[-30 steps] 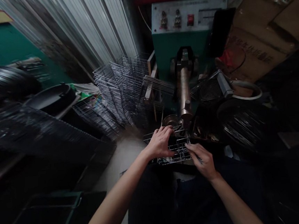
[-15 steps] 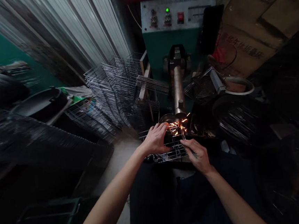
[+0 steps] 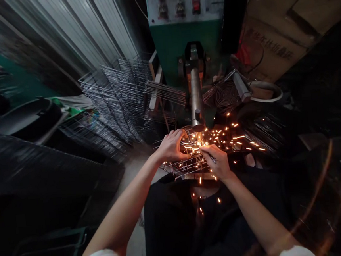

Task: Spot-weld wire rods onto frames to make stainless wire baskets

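Under the welding machine's round metal arm (image 3: 196, 96) lies a wire rack (image 3: 187, 167) of thin crossed rods, with bright sparks bursting where the arm's tip meets it. My left hand (image 3: 171, 147) grips the rack's left side, fingers over the far edge and thumb on the near side. Close to the sparks, my right hand (image 3: 219, 161) is closed in a pinch on a thin metal rod (image 3: 212, 158), seen only in part. Glare and the fingers hide the rod's end and the contact point.
Stacked wire racks (image 3: 114, 97) stand left of the green machine (image 3: 169, 44). A round dark pan (image 3: 23, 121) lies farther left. At right are a spiral wire piece (image 3: 226, 96), a round container (image 3: 276, 91) and cardboard boxes (image 3: 281, 34). Sparks fly rightward and down toward my legs.
The sparks have grown from a small cluster to a wide spray. The green light on the panel has gone dark. The view has tipped down slightly; both hands keep their hold.
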A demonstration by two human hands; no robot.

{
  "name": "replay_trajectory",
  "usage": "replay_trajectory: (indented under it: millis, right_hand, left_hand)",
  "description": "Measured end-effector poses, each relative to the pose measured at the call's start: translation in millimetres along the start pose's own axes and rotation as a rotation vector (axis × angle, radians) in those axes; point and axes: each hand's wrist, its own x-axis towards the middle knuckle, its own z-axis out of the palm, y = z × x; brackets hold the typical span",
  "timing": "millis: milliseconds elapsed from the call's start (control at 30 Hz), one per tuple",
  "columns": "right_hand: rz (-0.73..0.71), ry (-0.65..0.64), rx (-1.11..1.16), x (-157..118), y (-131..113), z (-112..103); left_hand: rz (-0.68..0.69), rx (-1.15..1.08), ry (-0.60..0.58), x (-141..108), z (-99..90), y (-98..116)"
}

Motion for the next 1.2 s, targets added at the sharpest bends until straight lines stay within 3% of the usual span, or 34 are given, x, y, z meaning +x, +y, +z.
replay_trajectory:
  millis: [133,333,567,767,867,933,1000,1100,1200]
  right_hand:
    - [0.059,0.082,-0.092,0.1,5.5,-1.8]
    - [0.128,-0.034,-0.137,8.4,22.9,-2.4]
    - [0.106,-0.021,-0.113,15.4,24.6,-4.1]
    - [0.164,-0.048,-0.066,21.4,24.4,-3.6]
    - [0.271,-0.076,0.002,16.2,22.8,-14.6]
    - [0.363,-0.106,0.066,5.2,22.0,-30.3]
    - [0.471,-0.132,0.143,-11.9,22.0,-48.8]
    - [0.668,-0.128,0.282,-40.6,22.3,-68.5]
    - [0.806,-0.049,0.363,-57.3,18.1,-68.9]
  left_hand:
    - [-0.033,0.038,0.010,1.9,-1.6,1.7]
    - [-0.015,-0.020,-0.014,21.9,-4.9,-14.1]
    - [0.030,-0.076,-0.020,30.8,-7.3,-25.6]
    - [0.044,-0.070,0.006,36.5,-4.1,-23.1]
    - [0.022,-0.102,-0.001,28.6,-7.3,-28.8]
    - [-0.007,-0.136,0.036,10.9,-5.9,-45.4]
    - [-0.069,-0.239,0.097,-15.9,5.0,-70.5]
    - [-0.245,-0.625,0.099,-56.8,42.7,-105.0]
    - [-0.331,-1.015,0.028,-75.3,85.7,-114.9]
